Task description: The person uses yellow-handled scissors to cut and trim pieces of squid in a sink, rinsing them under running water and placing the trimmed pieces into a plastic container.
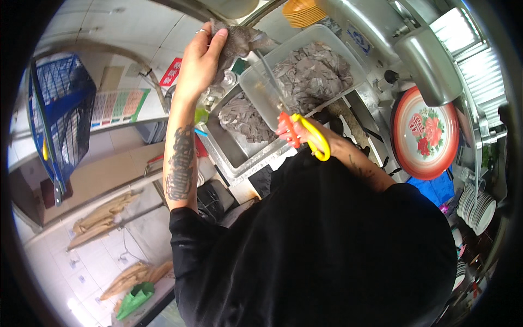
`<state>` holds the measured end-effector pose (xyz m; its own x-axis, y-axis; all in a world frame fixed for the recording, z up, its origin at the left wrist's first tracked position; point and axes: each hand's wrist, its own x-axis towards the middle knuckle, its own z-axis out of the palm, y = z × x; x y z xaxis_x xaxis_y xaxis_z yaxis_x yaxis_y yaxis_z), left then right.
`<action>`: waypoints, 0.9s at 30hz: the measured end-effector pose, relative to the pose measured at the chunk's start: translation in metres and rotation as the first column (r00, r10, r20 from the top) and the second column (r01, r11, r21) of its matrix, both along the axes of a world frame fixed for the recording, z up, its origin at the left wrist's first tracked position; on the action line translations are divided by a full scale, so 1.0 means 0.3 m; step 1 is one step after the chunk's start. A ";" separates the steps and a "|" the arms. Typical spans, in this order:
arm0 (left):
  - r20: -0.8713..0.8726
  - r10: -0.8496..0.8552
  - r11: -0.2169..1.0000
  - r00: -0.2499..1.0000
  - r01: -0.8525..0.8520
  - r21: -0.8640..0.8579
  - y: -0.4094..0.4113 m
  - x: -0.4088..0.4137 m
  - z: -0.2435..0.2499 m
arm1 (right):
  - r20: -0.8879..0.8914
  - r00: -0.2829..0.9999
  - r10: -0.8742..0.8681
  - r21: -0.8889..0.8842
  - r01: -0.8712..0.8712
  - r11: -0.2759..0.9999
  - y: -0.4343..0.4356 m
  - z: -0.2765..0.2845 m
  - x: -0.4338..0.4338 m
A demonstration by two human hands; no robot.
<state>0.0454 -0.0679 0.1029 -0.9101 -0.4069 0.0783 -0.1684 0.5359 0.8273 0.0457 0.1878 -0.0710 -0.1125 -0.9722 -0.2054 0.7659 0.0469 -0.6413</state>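
Note:
My left hand (201,61), with a ring on one finger, pinches a limp grey piece of what looks like tripe (236,43) beyond the sink. In my right hand (303,130) is a pair of scissors (316,139) with red and yellow handles. A long blade runs from it over the tub towards the held piece. A clear plastic tub (257,98) rests across the metal sink (229,157), with a heap of the same grey tripe (312,73) inside. More grey tripe (245,118) lies in the sink, beside the tub.
Stacked orange bowls (300,14) stand behind the tub. At right are a metal container (429,65), a red-rimmed floral enamel tray (425,133) and stacked white plates (476,210). A blue plastic basket (61,118) is at left. A hose (135,59) curves along the tiled wall.

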 end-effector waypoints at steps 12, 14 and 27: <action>0.229 0.019 0.948 0.973 0.055 -0.312 0.260 -0.009 -0.189 | 0.009 0.976 -0.219 -0.053 0.219 0.974 0.013 0.020 -0.039; 0.220 0.008 0.949 0.975 0.062 -0.309 0.266 -0.012 -0.246 | 0.014 0.977 -0.215 -0.053 0.215 0.975 0.031 -0.005 -0.039; 0.135 -0.037 0.999 0.990 0.034 0.021 0.207 -0.019 -0.442 | -0.115 0.960 -0.257 0.249 0.278 0.928 0.090 -0.007 -0.025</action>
